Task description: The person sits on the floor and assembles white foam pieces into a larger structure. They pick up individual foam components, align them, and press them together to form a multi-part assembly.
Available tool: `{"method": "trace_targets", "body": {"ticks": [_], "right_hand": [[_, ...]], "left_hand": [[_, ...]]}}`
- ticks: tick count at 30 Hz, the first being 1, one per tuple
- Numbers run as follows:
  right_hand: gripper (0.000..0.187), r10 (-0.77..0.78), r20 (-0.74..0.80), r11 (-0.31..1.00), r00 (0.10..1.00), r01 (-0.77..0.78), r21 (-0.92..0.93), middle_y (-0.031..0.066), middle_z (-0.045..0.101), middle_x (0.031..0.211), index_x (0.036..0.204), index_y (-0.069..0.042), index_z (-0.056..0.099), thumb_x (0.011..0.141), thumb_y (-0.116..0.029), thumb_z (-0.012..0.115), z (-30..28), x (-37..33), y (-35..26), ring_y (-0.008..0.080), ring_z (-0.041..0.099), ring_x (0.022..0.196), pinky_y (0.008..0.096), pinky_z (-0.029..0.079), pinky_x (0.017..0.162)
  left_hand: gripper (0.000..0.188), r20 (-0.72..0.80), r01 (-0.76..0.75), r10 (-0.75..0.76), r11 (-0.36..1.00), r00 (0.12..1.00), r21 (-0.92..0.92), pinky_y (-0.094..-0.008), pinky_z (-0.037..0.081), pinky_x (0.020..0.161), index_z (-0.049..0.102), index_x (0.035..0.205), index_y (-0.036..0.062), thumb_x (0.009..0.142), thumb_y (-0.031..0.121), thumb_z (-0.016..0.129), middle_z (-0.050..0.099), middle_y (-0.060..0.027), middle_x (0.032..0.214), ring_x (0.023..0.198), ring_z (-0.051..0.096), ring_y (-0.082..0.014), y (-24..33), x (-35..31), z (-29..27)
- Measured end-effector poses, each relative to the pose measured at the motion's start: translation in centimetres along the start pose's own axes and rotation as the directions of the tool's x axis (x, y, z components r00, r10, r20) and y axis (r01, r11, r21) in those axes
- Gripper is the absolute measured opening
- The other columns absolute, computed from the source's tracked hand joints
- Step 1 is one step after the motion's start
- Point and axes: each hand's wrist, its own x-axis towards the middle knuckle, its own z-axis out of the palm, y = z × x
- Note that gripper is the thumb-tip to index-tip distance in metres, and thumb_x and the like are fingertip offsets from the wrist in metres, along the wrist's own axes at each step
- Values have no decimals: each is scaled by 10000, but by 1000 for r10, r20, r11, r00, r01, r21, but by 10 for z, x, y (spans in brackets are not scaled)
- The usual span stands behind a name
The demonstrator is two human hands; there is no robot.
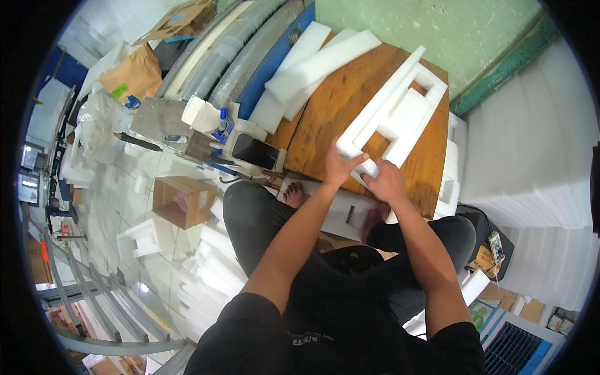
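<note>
A long white foam packing frame [409, 112] with cut-out openings lies slantwise on the wooden table [325, 131], one end pointing to the far wall. My left hand [340, 167] is closed round the left corner of its near end, thumb toward the middle. Close beside it, my right hand [387, 182] grips the same near end from the right, fingers bent over the foam. The undersides of both grips are hidden. White foam strips [331, 65] lie crossed on the table's far left part.
Left of the table stand a dark box-shaped device [255, 150] and a blue marker [222, 119]. An open cardboard box [182, 201] and loose foam pieces [212, 262] sit on the floor. Tall stacks of white foam sheets [531, 144] rise at the right; a green wall [425, 22] bounds the back.
</note>
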Motion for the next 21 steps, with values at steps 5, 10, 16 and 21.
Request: {"method": "trace_targets", "body": {"ticks": [5,10,16,21], "right_hand": [[454,-4,-14,1000,1000,4,2,232,714,1004,1016,-12,685,807,-408,766,3,-1,0,424,691,999,526,543,867],[462,12,-5,1000,1000,-12,-28,233,712,1025,1038,-17,681,820,-416,760,1,-1,-5,422,688,1017,523,542,876],[463,4,20,998,1000,-3,-55,219,709,1059,1072,-22,671,832,-408,760,0,2,-5,409,684,1042,516,542,881],[442,-28,61,996,998,33,-81,213,705,1062,1075,-24,657,848,-385,773,1,8,-5,408,684,1037,515,539,883]], "left_hand": [[900,71,-35,42,995,997,-90,-432,469,1060,486,1446,-28,762,347,935,624,-213,1340,1236,601,-303,-9,1,-9],[880,76,-25,31,996,997,-80,-447,449,1086,490,1466,-1,786,357,917,611,-222,1358,1278,573,-316,-9,1,-11],[871,26,21,-20,999,999,-31,-440,459,1079,504,1472,21,793,389,907,623,-209,1351,1274,583,-311,-2,0,-7],[797,2,1,-1,998,1000,-58,-427,486,1046,522,1456,16,834,371,872,661,-203,1299,1206,633,-312,-3,-1,-8]]}}
